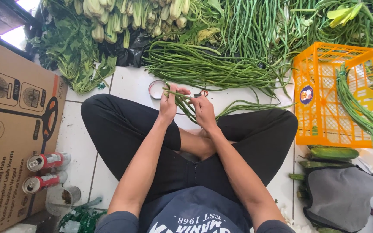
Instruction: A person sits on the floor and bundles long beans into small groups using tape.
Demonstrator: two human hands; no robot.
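Note:
I sit cross-legged on a white tiled floor. My left hand (169, 101) and my right hand (204, 111) are both closed around a small bunch of long green beans (185, 105) held just above my knees. The bunch trails off to the right over my leg (242, 105). A roll of tape (156, 89) lies on the tiles just beyond my left hand. Something small and red (203, 92) shows at my right fingertips; I cannot tell what it is.
A big pile of long beans (203, 67) lies ahead, leafy greens (72, 47) at far left. An orange plastic crate (339, 92) with beans draped over it stands right. Cucumbers (333, 152) and a grey bag (339, 194) sit near right. Cardboard box (9, 129) and two cans (46, 170) lie left.

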